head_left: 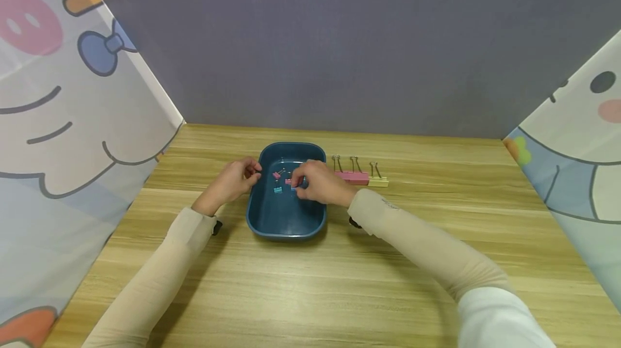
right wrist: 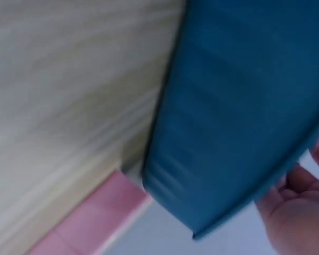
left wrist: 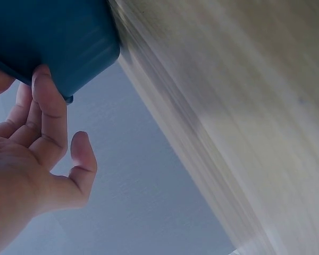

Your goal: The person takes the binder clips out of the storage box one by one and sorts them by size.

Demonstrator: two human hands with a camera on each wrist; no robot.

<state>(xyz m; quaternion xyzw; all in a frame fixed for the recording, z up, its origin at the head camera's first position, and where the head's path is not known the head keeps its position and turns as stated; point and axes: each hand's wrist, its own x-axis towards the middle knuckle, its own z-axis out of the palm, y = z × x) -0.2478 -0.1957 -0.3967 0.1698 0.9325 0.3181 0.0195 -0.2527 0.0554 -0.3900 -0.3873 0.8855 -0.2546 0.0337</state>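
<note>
A dark blue tray point(head_left: 286, 224) sits mid-table and holds several small binder clips: a pink one point(head_left: 276, 175), a teal one point(head_left: 278, 189) and another pink one point(head_left: 288, 181). My left hand point(head_left: 251, 175) rests at the tray's left rim. In the left wrist view its fingertips point(left wrist: 41, 77) touch the tray's outer wall point(left wrist: 58, 37), with the fingers only lightly bent. My right hand point(head_left: 297, 183) reaches down into the tray, its fingers curled and pinching the second pink clip. In the blurred right wrist view only the tray wall point(right wrist: 239, 106) and part of the right hand point(right wrist: 297, 212) show.
Just right of the tray, pink binder clips point(head_left: 351, 176) and a yellow one point(head_left: 378, 181) lie in a row on the wooden table point(head_left: 310, 283). Cartoon-printed screens point(head_left: 58, 122) close off both sides, and a grey wall point(head_left: 339, 41) stands behind.
</note>
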